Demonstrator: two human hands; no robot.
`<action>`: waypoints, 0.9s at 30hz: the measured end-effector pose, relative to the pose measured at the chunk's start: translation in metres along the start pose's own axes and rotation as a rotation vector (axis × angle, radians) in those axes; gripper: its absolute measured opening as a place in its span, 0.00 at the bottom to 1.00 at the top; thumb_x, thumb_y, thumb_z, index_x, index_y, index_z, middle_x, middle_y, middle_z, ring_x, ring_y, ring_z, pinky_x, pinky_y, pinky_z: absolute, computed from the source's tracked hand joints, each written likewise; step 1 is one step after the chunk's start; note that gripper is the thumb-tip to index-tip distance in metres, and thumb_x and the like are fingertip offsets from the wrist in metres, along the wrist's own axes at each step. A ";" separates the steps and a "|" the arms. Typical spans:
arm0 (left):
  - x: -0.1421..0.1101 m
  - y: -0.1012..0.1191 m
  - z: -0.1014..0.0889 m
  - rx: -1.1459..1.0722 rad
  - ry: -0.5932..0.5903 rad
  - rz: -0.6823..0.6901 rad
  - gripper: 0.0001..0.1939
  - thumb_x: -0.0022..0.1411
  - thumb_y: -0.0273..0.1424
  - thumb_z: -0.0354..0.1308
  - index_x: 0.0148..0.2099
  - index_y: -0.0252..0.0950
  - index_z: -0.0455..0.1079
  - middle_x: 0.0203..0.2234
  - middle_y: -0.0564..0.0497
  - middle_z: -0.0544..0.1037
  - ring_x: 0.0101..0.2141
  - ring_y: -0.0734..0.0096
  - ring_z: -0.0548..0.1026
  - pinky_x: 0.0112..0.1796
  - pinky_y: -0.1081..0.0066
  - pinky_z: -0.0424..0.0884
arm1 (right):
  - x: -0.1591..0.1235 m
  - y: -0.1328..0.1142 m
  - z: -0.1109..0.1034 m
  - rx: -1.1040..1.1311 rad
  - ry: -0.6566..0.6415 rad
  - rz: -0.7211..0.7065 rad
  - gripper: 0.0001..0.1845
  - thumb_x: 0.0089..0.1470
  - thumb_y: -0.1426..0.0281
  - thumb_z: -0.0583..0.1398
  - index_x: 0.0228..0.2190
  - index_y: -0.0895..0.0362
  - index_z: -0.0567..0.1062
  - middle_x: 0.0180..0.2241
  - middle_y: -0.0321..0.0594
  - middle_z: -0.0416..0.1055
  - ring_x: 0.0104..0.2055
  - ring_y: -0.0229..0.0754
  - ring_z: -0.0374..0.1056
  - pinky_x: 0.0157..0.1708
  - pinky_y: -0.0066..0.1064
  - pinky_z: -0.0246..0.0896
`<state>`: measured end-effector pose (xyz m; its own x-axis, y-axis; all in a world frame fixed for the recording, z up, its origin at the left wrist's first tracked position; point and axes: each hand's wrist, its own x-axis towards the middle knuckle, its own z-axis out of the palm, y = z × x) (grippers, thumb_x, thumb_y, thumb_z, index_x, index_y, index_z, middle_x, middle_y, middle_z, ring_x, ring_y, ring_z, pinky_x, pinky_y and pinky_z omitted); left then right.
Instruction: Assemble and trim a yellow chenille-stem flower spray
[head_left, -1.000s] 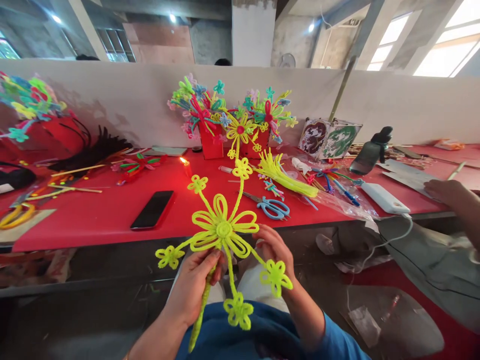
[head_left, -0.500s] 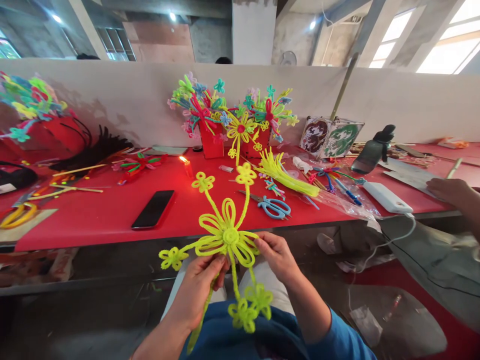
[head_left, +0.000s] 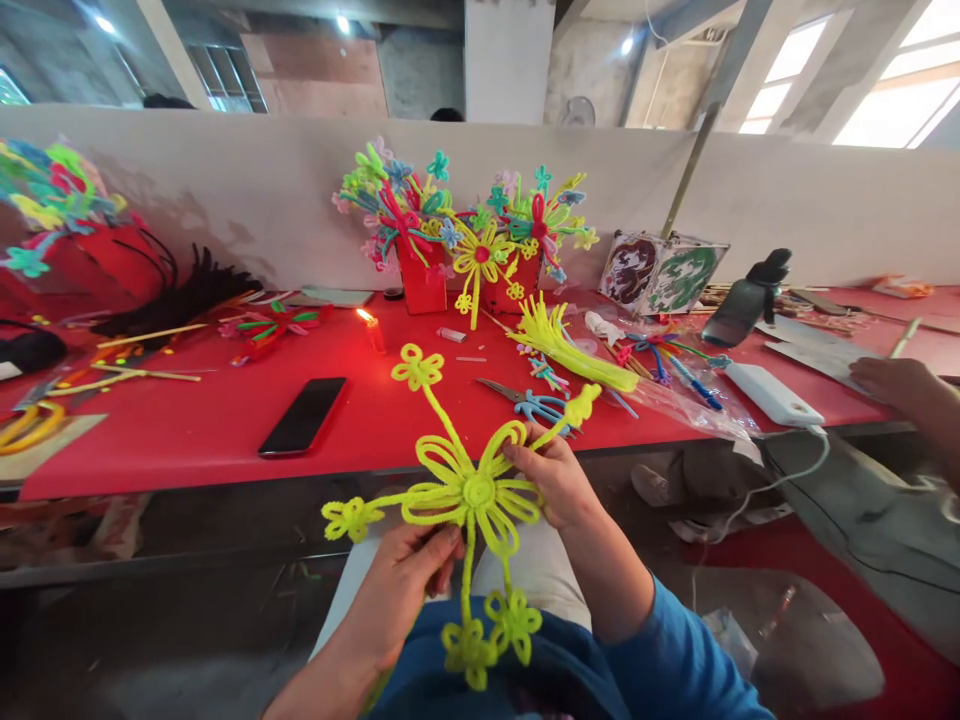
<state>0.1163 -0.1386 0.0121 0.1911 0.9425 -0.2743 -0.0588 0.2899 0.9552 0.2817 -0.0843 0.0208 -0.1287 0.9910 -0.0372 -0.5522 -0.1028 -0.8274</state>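
A yellow-green pipe-cleaner flower [head_left: 478, 490] is held over my lap, in front of the table edge. Looped petals surround its coiled centre, and thin stems with small blossoms reach out from it. My left hand [head_left: 405, 580] pinches it from below, behind the centre; the fingertips are partly hidden. My right hand [head_left: 559, 480] closes on the upper right petal, near the stem whose small blossom [head_left: 581, 405] leans out to the right. Just beyond that hand, blue-handled scissors [head_left: 536, 405] lie on the table.
On the red table [head_left: 420, 425] are a black phone [head_left: 304, 417], a lit red candle [head_left: 371, 331], a bundle of yellow pipe cleaners [head_left: 574, 345] and a white power bank [head_left: 774, 393]. Red pots [head_left: 424, 280] of pipe-cleaner flowers stand behind. Another person's hand [head_left: 892, 378] rests at the right.
My right hand has moved up from the right petal to the upper right one. The upper right stem now bends outward to the right, and the flower has shifted slightly right.
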 end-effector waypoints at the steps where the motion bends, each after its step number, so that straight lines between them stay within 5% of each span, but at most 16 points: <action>1: 0.000 0.001 0.001 -0.027 0.018 0.005 0.11 0.52 0.36 0.57 0.24 0.33 0.67 0.17 0.56 0.65 0.16 0.81 0.57 0.19 0.74 0.50 | -0.002 0.002 0.001 0.009 0.029 0.002 0.11 0.36 0.68 0.67 0.23 0.58 0.71 0.20 0.31 0.70 0.21 0.33 0.65 0.23 0.24 0.60; 6: 0.002 0.003 0.002 -0.040 0.027 0.015 0.12 0.53 0.36 0.56 0.22 0.34 0.65 0.16 0.57 0.63 0.15 0.81 0.56 0.19 0.74 0.50 | -0.006 0.009 0.000 -0.016 0.075 0.024 0.12 0.39 0.65 0.65 0.25 0.57 0.69 0.21 0.32 0.69 0.22 0.35 0.65 0.24 0.26 0.61; 9: 0.004 0.001 -0.003 0.057 0.008 0.006 0.12 0.53 0.37 0.55 0.25 0.33 0.66 0.18 0.55 0.66 0.16 0.80 0.56 0.19 0.74 0.51 | -0.006 0.005 -0.012 -0.240 -0.001 -0.032 0.14 0.43 0.61 0.62 0.31 0.57 0.70 0.26 0.36 0.71 0.27 0.38 0.67 0.28 0.29 0.62; 14: 0.007 0.000 -0.008 0.162 0.041 0.008 0.13 0.52 0.38 0.55 0.23 0.34 0.66 0.15 0.57 0.64 0.15 0.79 0.56 0.19 0.74 0.51 | -0.022 -0.023 -0.025 -1.114 0.184 -0.417 0.11 0.50 0.63 0.57 0.24 0.57 0.72 0.19 0.35 0.67 0.21 0.35 0.62 0.23 0.26 0.57; 16: 0.008 0.000 -0.005 0.202 0.032 -0.012 0.13 0.51 0.38 0.55 0.20 0.35 0.65 0.10 0.58 0.61 0.14 0.78 0.56 0.19 0.74 0.50 | -0.028 -0.034 -0.014 -1.264 0.092 -0.580 0.10 0.53 0.66 0.55 0.26 0.57 0.73 0.21 0.36 0.69 0.23 0.35 0.64 0.25 0.25 0.58; 18: 0.007 0.003 0.001 0.242 0.004 -0.029 0.13 0.49 0.37 0.56 0.19 0.35 0.65 0.08 0.59 0.59 0.13 0.78 0.55 0.18 0.74 0.49 | -0.029 -0.041 0.004 -1.347 -0.115 -0.694 0.10 0.54 0.69 0.53 0.35 0.57 0.73 0.35 0.41 0.72 0.36 0.38 0.68 0.34 0.25 0.61; 20: 0.006 0.007 0.006 0.267 -0.029 -0.036 0.11 0.47 0.36 0.57 0.18 0.36 0.65 0.08 0.58 0.60 0.13 0.78 0.55 0.18 0.74 0.48 | -0.023 -0.042 0.021 -1.472 -0.238 -0.677 0.15 0.55 0.69 0.53 0.44 0.56 0.69 0.45 0.42 0.69 0.43 0.39 0.67 0.36 0.25 0.61; 23: 0.004 0.010 0.008 0.290 -0.054 -0.040 0.11 0.46 0.36 0.56 0.18 0.36 0.65 0.08 0.58 0.60 0.13 0.78 0.56 0.17 0.74 0.48 | -0.010 -0.040 0.035 -1.700 -0.320 -0.566 0.14 0.56 0.68 0.53 0.44 0.52 0.69 0.41 0.38 0.71 0.37 0.39 0.69 0.28 0.25 0.59; 27: 0.006 0.004 0.002 0.297 -0.031 -0.039 0.14 0.49 0.39 0.53 0.19 0.36 0.63 0.08 0.59 0.58 0.13 0.78 0.54 0.18 0.74 0.49 | 0.001 -0.038 0.029 -1.864 -0.197 -0.477 0.11 0.57 0.69 0.50 0.35 0.53 0.73 0.32 0.36 0.71 0.31 0.37 0.68 0.24 0.25 0.54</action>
<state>0.1190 -0.1320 0.0144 0.2177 0.9246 -0.3126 0.2375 0.2605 0.9358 0.2783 -0.0819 0.0686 -0.4059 0.8696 0.2811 0.8558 0.4696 -0.2171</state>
